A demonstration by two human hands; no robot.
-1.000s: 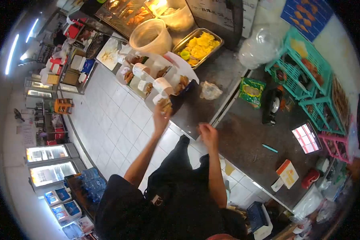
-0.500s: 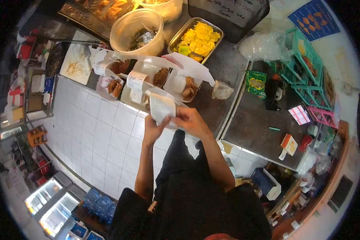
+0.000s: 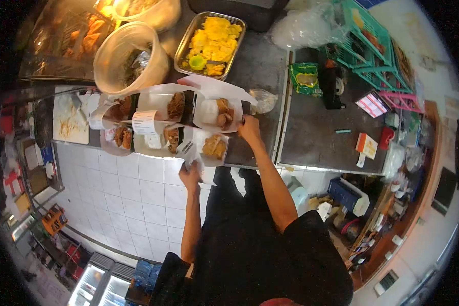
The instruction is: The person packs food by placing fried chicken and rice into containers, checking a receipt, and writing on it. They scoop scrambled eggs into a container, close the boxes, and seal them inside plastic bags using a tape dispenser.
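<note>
Left hand (image 3: 189, 173) pinching upright paper slip (image 3: 190, 153); right hand (image 3: 250, 127) closed at food box (image 3: 217, 113).

white tiled floor (image 3: 137, 194), steel counter (image 3: 316, 148), drinks fridges (image 3: 94, 283)

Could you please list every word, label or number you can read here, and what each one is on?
None can be read.
White label on a food box: print too small.
Green packet: blurred.
Lit screen: blurred.
Orange-and-white card: too small.
</note>
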